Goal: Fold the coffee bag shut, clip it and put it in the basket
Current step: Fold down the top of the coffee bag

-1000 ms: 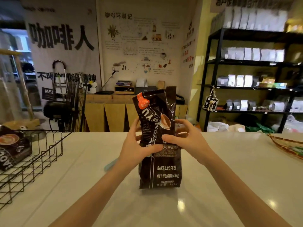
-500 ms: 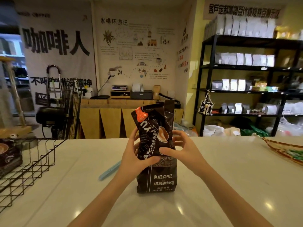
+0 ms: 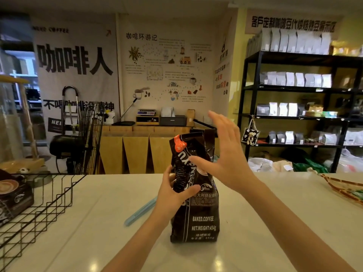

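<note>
A dark brown coffee bag (image 3: 202, 220) with an orange patch near its top stands upright on the white counter, its top unfolded and open. My left hand (image 3: 172, 195) grips the bag's left side at mid height, thumb across the front. My right hand (image 3: 225, 152) is lifted off the bag, fingers spread, beside its upper right edge. A light blue clip stick (image 3: 140, 212) lies on the counter just left of the bag, partly behind my left forearm. The black wire basket (image 3: 45, 205) stands at the left edge of the counter.
Another coffee bag (image 3: 13, 199) lies inside the wire basket. A woven tray (image 3: 345, 188) sits at the counter's far right. Behind the counter are black shelves with bags, a fan and wooden cabinets.
My right hand has let go of the bag's front and risen, opening flat beside the bag's top. The left hand keeps its grip. The camera has tilted and the bag sits lower in view.
</note>
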